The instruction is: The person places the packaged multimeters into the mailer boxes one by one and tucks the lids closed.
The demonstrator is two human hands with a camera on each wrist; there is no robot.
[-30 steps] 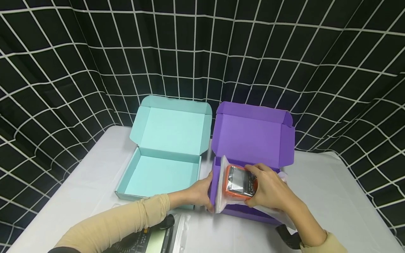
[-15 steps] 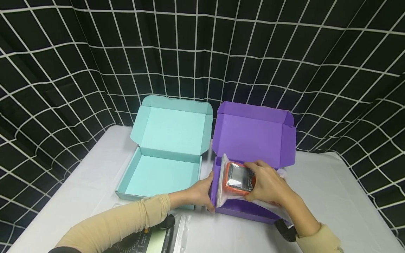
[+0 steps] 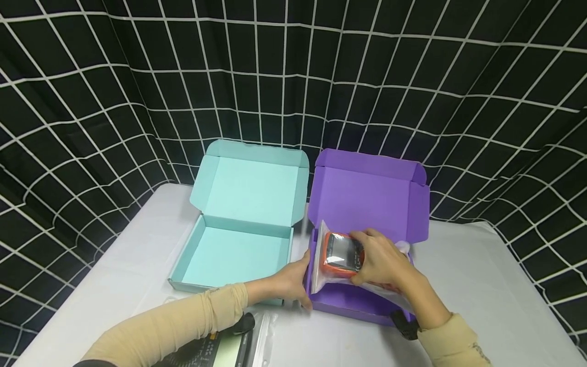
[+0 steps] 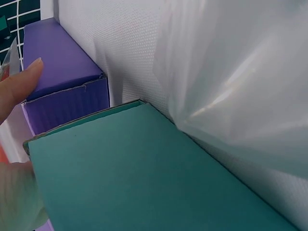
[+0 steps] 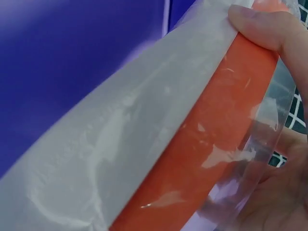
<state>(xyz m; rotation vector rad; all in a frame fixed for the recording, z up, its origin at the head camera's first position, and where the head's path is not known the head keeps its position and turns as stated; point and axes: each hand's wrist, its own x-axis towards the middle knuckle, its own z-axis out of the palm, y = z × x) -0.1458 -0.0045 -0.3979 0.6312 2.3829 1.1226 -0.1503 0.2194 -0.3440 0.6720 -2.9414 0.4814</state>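
Note:
My right hand point(image 3: 382, 257) grips an orange multimeter point(image 3: 340, 252) with a dark screen, sealed in a clear zip bag point(image 3: 318, 270). Thumb and fingers lie across its two long sides. The bagged meter is inside the open purple box point(image 3: 353, 316), tilted, with the bag's zip edge along the box's left wall. In the right wrist view, the thumb presses the bag over the meter's orange side point(image 5: 207, 130). My left hand point(image 3: 289, 280) touches the purple box's left wall from outside, its fingers and thumb spread; part of it is hidden from the head view.
An open turquoise box point(image 3: 234, 255) stands left of the purple one, its lid raised. At the front, partly under my left forearm, lies a clear zip bag point(image 3: 261, 336) with a dark device point(image 3: 202, 351). A black grid-patterned curtain point(image 3: 293, 76) surrounds the white table point(image 3: 481, 285).
My right hand has moved the bagged multimeter slightly left and away from me, farther into the purple box. The left hand stays at the box's left wall.

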